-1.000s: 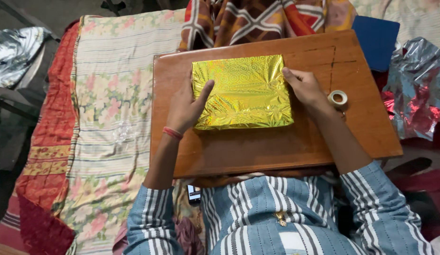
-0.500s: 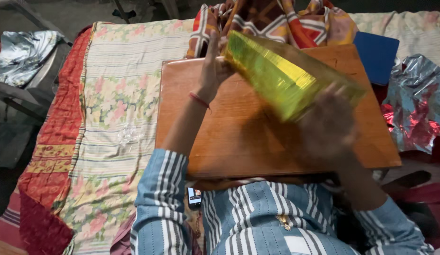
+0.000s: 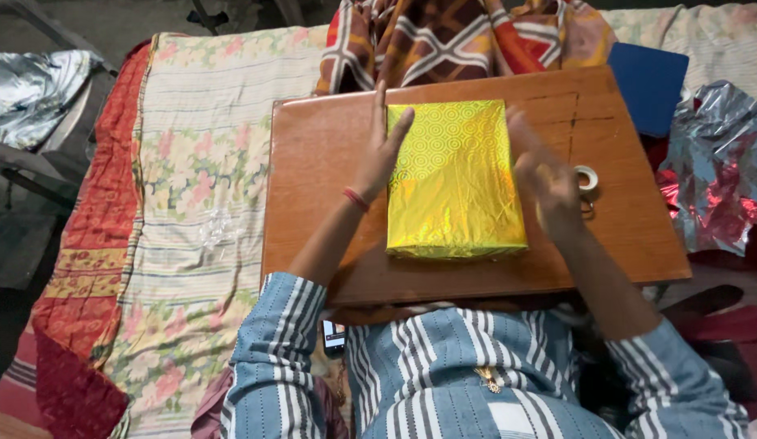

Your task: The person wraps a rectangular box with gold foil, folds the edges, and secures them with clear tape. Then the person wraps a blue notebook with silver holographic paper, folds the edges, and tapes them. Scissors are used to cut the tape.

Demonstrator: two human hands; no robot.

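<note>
The gold-wrapped box (image 3: 454, 177), lying with its long side across the wooden board (image 3: 313, 211) a second ago and then lifted and tilted above it, now lies flat on the board again, turned so its long side runs toward the person. The left hand (image 3: 382, 150) now stands edge-on against the box's left side, thumb on top. The right hand (image 3: 545, 175), blurred, is at the box's right side, beside the tape roll (image 3: 587, 178).

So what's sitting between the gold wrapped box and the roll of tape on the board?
In the head view, the right hand lies between the gold wrapped box and the roll of tape, over the wooden board.
</note>
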